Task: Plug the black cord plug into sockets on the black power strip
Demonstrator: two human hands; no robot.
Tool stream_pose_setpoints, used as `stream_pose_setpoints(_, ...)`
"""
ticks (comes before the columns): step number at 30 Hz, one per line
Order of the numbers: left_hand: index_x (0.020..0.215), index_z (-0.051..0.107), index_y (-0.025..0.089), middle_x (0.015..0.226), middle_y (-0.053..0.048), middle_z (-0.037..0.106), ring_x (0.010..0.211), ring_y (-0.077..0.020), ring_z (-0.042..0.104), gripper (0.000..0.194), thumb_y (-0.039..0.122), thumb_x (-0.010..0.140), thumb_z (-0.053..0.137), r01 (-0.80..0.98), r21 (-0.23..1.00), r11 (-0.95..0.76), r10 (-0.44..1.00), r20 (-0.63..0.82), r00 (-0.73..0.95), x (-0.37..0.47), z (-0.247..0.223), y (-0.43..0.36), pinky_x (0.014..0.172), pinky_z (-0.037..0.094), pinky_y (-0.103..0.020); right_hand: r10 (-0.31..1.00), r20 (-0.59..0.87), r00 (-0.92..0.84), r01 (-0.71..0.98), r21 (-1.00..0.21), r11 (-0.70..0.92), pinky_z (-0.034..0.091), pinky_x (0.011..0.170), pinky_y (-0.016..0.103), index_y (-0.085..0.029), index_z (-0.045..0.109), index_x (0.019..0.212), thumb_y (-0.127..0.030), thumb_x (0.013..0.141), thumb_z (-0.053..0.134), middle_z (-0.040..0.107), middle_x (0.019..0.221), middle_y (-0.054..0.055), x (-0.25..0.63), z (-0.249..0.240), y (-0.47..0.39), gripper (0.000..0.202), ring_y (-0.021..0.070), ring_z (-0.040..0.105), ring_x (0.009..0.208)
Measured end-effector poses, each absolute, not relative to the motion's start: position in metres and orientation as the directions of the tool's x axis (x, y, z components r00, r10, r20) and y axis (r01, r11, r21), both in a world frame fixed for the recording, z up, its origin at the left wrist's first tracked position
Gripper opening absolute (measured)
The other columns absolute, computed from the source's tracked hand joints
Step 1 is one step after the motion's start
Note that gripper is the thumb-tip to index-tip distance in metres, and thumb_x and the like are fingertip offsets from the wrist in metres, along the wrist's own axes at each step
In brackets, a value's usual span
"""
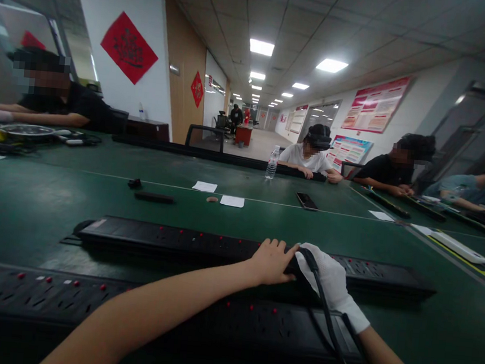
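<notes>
A long black power strip [215, 250] with small red dots along it lies crosswise in front of me. My left hand [270, 262] is bare and grips it right of its middle, fingers bent over the far edge and thumb on the near side. Touching its fingertips, my right hand [327, 277] in a white glove is closed around a black cable [322, 299]. The cable's thick end sits by the glove's fingers; whatever lies beneath them is hidden. Nearer to me is a second black power strip [88, 299], partly covered by my left forearm.
Beyond the strips, the green table [175, 170] carries a small black bar [154, 197], white paper slips [232, 201], a phone [306, 201] and a water bottle [272, 163]. Another long black strip [211, 155] runs along the far edge. Several people sit around the table.
</notes>
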State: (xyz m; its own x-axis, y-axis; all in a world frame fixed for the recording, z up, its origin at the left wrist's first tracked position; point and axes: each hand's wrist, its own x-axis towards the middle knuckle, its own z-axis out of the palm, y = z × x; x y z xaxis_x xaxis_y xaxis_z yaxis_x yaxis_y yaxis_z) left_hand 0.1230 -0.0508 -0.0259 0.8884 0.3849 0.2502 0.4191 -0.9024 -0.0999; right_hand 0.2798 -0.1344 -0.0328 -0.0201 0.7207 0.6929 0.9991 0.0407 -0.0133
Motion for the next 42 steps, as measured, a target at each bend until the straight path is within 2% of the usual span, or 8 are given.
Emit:
stream_pose_setpoints(13,0.135,0.017,0.013,0.108,-0.018,0.05,0.091,-0.0288,0.05,0.075,0.061,0.079,0.034,0.383,-0.115,-0.917,0.347,0.246,0.905,0.1186,-0.0219,-0.0486,0.07,0.034,-0.036,0.685,0.728,-0.039,0.999,0.04,0.015,0.045,0.07,0.024,-0.021,0.056,0.103,-0.042,0.08,0.049,0.066,0.091,0.003,0.2807,-0.0353,-0.1305,0.032,0.0158,0.063,0.076)
stream_pose_setpoints(23,0.133,0.021,0.008,0.106,-0.019,0.052,0.085,-0.0276,0.053,0.075,0.06,0.08,0.035,0.336,-0.16,-0.928,0.288,0.263,0.921,0.1213,-0.0234,-0.0429,0.065,0.034,-0.033,0.701,0.712,-0.036,0.999,0.017,0.035,0.045,0.069,0.025,-0.021,0.056,0.105,-0.044,0.08,0.048,0.066,0.093,0.004,0.2835,-0.0389,-0.1278,0.035,0.0168,0.062,0.078)
stream_pose_setpoints(28,0.132,0.023,0.01,0.104,-0.018,0.053,0.085,-0.0274,0.053,0.073,0.06,0.08,0.036,0.344,-0.158,-0.926,0.288,0.295,0.911,0.1212,-0.0267,-0.0418,0.065,0.034,-0.033,0.704,0.709,-0.027,0.999,-0.004,0.041,0.045,0.068,0.025,-0.022,0.056,0.104,-0.044,0.08,0.048,0.066,0.093,0.003,0.28,-0.0361,-0.1298,0.034,0.0167,0.062,0.077)
stream_pose_setpoints(42,0.133,0.019,0.011,0.11,-0.018,0.049,0.091,-0.0274,0.051,0.069,0.058,0.084,0.027,0.334,-0.174,-0.926,0.294,0.221,0.93,0.1212,-0.0235,-0.0422,0.067,0.035,-0.033,0.711,0.703,-0.013,1.0,-0.01,0.028,0.044,0.069,0.024,-0.021,0.056,0.103,-0.043,0.08,0.048,0.066,0.091,0.003,0.2758,-0.0335,-0.1318,0.033,0.0158,0.062,0.076)
